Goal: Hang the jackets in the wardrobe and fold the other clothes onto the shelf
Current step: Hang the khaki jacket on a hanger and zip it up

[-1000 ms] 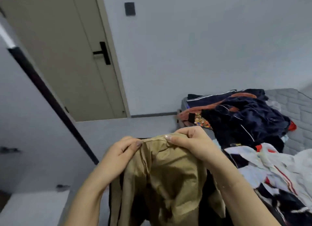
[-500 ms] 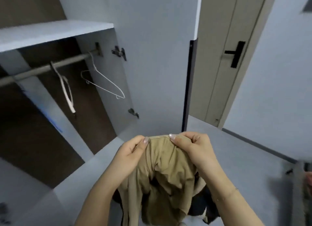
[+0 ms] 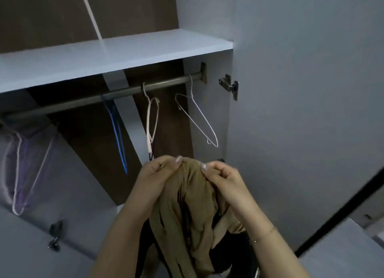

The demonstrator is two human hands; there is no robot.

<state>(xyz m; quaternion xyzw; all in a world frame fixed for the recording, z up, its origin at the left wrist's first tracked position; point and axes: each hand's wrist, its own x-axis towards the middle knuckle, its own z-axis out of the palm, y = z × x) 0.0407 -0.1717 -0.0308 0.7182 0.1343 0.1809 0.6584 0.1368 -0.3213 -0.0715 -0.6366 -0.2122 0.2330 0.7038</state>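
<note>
An open wardrobe (image 3: 207, 11) fills the frame, its pale shelf (image 3: 108, 55) running from the left edge up toward the upper right, with the hanging rail (image 3: 99, 98) slanting just beneath it along the same line. Low in the centre, a tan jacket (image 3: 187, 211) hangs in a bunched column from two raised hands, its long axis running straight down toward the bottom edge, with a dark garment (image 3: 234, 252) showing behind and below it. The left hand (image 3: 160, 171) grips the fabric's top edge from the left, fingers curled round it; the right hand (image 3: 224, 176) pinches the same edge from the right, thumb and fingertips closed on the cloth. The two hands sit close together at the garment's top. Above them, toward the upper right of centre, an empty white wire hanger (image 3: 197, 119) hangs from the rail's right end, tilted, its lower tip near the right hand and closer to that hand than to the left. A pinkish hanger (image 3: 151, 122) hangs edge-on almost directly above the left hand, its lower end just above the knuckles. Farther left are a blue hanger (image 3: 117, 132) and, at the left edge, a pale lilac hanger (image 3: 27, 167). The jacket is not yet on any hanger; judging by position, either nearby hanger lies up and slightly forward of the hands, and one hand would have to let go to reach it.
</note>
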